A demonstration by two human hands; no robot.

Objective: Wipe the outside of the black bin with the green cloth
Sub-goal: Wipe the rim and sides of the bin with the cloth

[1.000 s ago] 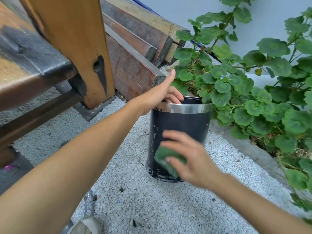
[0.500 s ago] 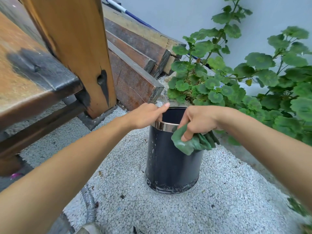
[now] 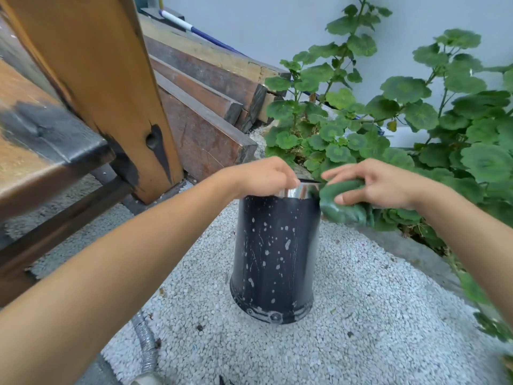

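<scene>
The black bin (image 3: 274, 254) stood upright on the pale gravel (image 3: 361, 315), its near wall speckled with pale spots and scratches and a shiny metal band running round its top. My left hand (image 3: 261, 177) sat on the bin's rim at the left side, the fingers curled down and close together over the edge, gripping the metal band; the fingertips themselves were hidden behind the knuckles, so I could not tell how far they reached inside. My right hand (image 3: 380, 184) was at the bin's upper right, bunching the green cloth (image 3: 341, 207) against the top right edge of the bin, where the black wall met the metal band. The thumb pressed into the cloth from the near side, the forefinger lay stretched over its top toward the rim, and the other fingers were loosely spread behind it. The cloth hung in a crumpled wad below my palm. To the right and far side grew a leafy green plant (image 3: 416, 120), just beside the bin. At the left stood a wooden post (image 3: 97, 79), with stacked timber planks (image 3: 205, 87) beyond it.
</scene>
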